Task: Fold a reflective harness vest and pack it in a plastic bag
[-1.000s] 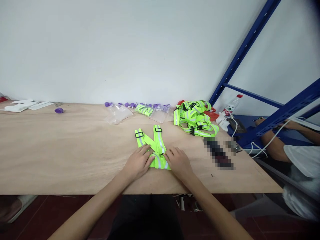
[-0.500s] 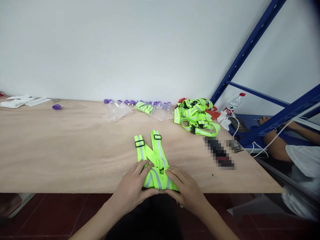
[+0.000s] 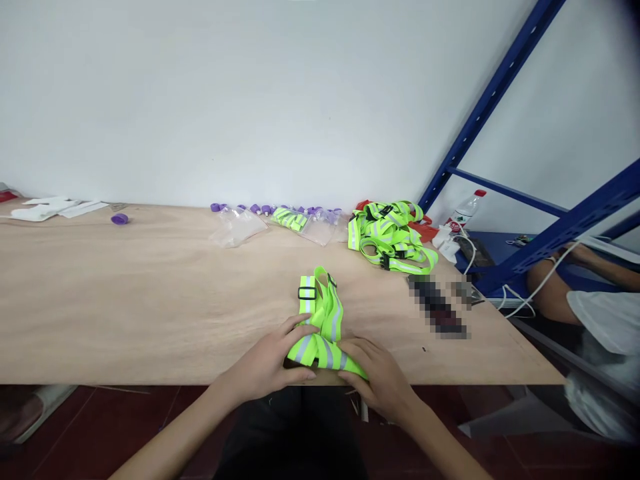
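Observation:
A neon green strap bundle (image 3: 325,352) with silver reflective stripes lies at the table's front edge, folded at its near end. My left hand (image 3: 273,360) grips its left side, fingers over the top and thumb at the near edge. My right hand (image 3: 377,373) holds the right side in the same manner. Two strap loops with black buckles stretch away from me beyond the hands. Farther back at the right sits a tangled pile of similar green straps (image 3: 395,233) with black clips.
Clear plastic bags (image 3: 237,227), one holding green strap (image 3: 290,218), and purple rolls line the wall. A purple roll (image 3: 120,219) and white sheets (image 3: 43,209) lie left. Rightward are a bottle (image 3: 465,212), a blue rack (image 3: 493,93) and another person's arm (image 3: 547,290).
The two strap loops have swung right and drawn closer together. The folded part has tilted, its right end lower, and both hands have shifted slightly with it.

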Available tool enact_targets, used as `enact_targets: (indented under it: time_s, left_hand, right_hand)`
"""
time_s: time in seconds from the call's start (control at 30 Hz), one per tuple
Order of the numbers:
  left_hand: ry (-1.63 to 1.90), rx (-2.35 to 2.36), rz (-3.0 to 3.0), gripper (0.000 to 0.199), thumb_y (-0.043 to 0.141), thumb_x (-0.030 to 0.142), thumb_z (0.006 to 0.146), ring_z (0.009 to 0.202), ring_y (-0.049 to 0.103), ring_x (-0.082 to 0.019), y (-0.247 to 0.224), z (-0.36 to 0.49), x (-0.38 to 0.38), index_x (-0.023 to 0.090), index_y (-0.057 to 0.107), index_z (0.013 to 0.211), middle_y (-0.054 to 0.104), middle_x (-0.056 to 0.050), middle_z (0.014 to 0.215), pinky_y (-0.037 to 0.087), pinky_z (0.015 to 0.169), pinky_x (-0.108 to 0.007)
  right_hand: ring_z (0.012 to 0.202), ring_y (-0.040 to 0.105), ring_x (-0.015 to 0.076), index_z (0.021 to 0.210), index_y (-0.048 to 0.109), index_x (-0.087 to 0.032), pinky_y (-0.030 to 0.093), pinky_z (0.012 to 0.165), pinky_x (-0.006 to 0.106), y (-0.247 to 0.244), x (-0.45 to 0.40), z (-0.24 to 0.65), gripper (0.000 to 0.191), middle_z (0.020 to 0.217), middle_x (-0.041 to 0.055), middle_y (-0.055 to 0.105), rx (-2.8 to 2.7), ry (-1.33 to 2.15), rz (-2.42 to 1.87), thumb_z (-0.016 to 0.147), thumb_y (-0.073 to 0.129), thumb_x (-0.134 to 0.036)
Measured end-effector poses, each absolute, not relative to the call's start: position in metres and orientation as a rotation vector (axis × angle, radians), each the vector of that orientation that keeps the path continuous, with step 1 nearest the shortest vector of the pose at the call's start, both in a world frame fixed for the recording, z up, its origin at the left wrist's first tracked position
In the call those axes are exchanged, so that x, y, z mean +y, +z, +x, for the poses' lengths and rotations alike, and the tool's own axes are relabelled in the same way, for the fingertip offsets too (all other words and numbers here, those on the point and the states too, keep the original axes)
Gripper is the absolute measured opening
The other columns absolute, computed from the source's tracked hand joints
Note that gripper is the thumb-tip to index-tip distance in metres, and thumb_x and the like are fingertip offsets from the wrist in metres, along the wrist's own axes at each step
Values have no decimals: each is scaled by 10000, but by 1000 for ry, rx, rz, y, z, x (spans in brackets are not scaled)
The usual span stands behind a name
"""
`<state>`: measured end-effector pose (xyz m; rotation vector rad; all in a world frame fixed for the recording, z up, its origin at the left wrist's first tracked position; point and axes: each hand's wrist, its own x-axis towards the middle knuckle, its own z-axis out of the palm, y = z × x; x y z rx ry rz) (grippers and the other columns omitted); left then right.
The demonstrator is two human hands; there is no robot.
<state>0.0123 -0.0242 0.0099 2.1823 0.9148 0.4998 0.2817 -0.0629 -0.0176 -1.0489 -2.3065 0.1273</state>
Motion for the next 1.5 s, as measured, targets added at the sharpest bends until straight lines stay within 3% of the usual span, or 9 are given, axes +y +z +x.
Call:
enact_targets:
  time_s: [0.2, 0.37, 0.53, 0.67, 0.87, 1.1, 1.23, 1.37, 1.5]
  left_hand:
    - [594, 962, 2247, 445, 542, 468, 977, 1338, 498, -277, 1, 20, -13, 261, 561, 1370, 535, -99, 1458, 413, 1135, -449]
    - [698, 1078, 2297, 376, 392, 442, 1035, 1172, 559, -262, -5, 32, 5, 201, 677, 1079, 646, -103, 1220, 441, 1053, -441]
    - [729, 1182, 2261, 385, 371, 449, 1034, 1038, 569, -260, -7, 41, 10, 188, 650, 992, 644, -101, 1072, 463, 957, -438]
    - [782, 1214, 2195, 306, 364, 418, 1037, 1039, 567, -267, -7, 43, 8, 199, 569, 1098, 630, -103, 1108, 466, 914, -426]
    - [753, 1298, 2207, 313, 256, 367, 1045, 1021, 582, -288, -2, 48, 8, 207, 521, 1092, 631, -123, 1113, 474, 877, -437]
    - [839, 1268, 2098, 287, 268, 361, 1036, 1006, 589, -281, -8, 48, 7, 188, 474, 1136, 625, -134, 1106, 478, 880, -458]
    - [829, 1268, 2084, 286, 273, 374, 1040, 966, 605, -268, -7, 46, 8, 191, 486, 1092, 626, -117, 1060, 494, 853, -444]
    - [766, 1229, 2166, 339, 366, 408, 1031, 1198, 572, -281, -1, 36, 1, 201, 508, 1259, 594, -129, 1278, 465, 1026, -459]
    - [684, 1204, 2301, 567, 510, 448, 986, 1385, 446, -299, -4, 22, -9, 264, 361, 1501, 429, -119, 1525, 410, 1131, -467]
  right_hand:
    - [993, 672, 238, 1198, 668, -218, 527, 860, 343, 7, -33, 285, 343, 1128, 82, 719, -2265, 580, -1150, 1029, 456, -429]
    - [814, 642, 209, 933, 705, -201, 480, 729, 289, 19, 6, 284, 378, 924, 31, 723, -2235, 826, -1261, 1025, 461, -475]
    - [823, 612, 203, 865, 627, -195, 432, 709, 285, 1, 22, 283, 349, 869, 31, 661, -2186, 319, -1427, 970, 575, -524]
    - [785, 598, 206, 863, 617, -190, 375, 630, 295, -13, 15, 278, 392, 836, 57, 645, -2152, -221, -1483, 982, 549, -558]
    - [722, 573, 189, 775, 627, -190, 369, 626, 310, -11, -3, 270, 410, 757, 58, 635, -2261, -457, -1345, 1077, 375, -306]
    - [1058, 629, 247, 1137, 660, -173, 499, 932, 379, -12, -30, 275, 286, 1125, 115, 693, -2235, -288, -1230, 1050, 406, -270]
    - [1245, 548, 314, 1326, 563, -134, 477, 1040, 484, -22, -33, 276, 422, 1316, 169, 603, -2309, -194, -1211, 1021, 488, -414]
    - [1275, 521, 341, 1438, 460, -156, 477, 1049, 532, -26, -30, 276, 606, 1384, 189, 544, -2350, -45, -1295, 941, 623, -462]
    - [1269, 525, 316, 1440, 445, -166, 488, 1043, 499, -24, -26, 276, 570, 1403, 178, 529, -2326, 92, -1340, 940, 632, -368]
